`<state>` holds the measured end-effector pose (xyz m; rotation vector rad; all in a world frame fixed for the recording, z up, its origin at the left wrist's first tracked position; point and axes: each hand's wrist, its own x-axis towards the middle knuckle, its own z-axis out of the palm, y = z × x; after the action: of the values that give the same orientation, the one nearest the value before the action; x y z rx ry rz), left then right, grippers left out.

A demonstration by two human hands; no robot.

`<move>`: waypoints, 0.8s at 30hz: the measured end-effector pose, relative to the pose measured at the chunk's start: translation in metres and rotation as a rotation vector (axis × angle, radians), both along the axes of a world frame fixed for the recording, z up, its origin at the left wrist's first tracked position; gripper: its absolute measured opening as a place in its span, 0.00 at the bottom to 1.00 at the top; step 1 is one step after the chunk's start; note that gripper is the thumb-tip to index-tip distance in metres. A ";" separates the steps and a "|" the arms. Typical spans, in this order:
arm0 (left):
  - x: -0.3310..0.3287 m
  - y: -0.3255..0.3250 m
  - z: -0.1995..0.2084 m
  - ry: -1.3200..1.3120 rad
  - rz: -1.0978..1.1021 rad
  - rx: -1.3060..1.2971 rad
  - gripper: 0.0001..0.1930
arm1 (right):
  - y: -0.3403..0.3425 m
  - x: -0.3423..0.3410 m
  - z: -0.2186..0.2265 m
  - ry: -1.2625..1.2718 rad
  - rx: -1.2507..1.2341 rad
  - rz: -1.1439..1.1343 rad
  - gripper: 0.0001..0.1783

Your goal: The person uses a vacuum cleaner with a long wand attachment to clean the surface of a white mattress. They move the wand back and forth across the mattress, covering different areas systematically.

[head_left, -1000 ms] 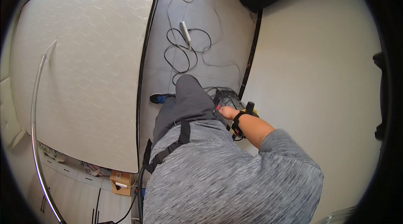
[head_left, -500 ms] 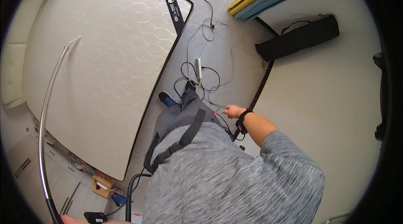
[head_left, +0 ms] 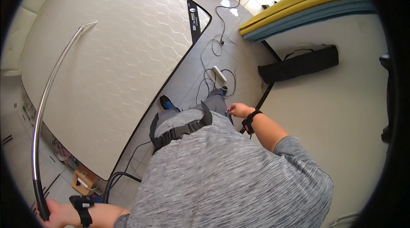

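Left hand [head_left: 54,213]: wrapped round black-ended curved chrome tube [head_left: 36,142] — so it reaches over cream quilted fabric mattress [head_left: 128,31]
Right hand [head_left: 240,110]: fingers curled at small pinkish-red piece [head_left: 228,109] — hold unclear

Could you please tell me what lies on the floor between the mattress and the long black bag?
In the head view, a white power strip and looped cables lie on the tiles there.

From my remote place I see the grey tiled floor [head_left: 181,83]; on it lie a white power strip [head_left: 219,74] and a black plug [head_left: 222,42]. Whether the metal tube [head_left: 44,100] touches the pale mattress [head_left: 124,74], I cannot tell.
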<state>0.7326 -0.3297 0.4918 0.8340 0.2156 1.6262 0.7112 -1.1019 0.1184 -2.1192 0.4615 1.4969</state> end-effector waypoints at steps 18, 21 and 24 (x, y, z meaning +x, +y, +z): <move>-0.005 -0.255 -0.019 0.373 -0.326 0.490 0.16 | -0.071 0.226 -0.024 -0.397 0.195 0.399 0.32; -0.014 -0.271 -0.031 0.504 -0.147 0.615 0.16 | 0.026 0.297 0.017 -0.623 0.491 0.631 0.42; -0.021 -0.262 -0.046 0.330 -0.260 0.536 0.15 | 0.146 0.346 0.076 -0.864 0.615 0.938 0.49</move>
<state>0.7119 -0.5918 0.4455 1.4784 -0.1070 1.3053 1.0568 -0.9564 0.1939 -2.2215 -1.2615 0.7246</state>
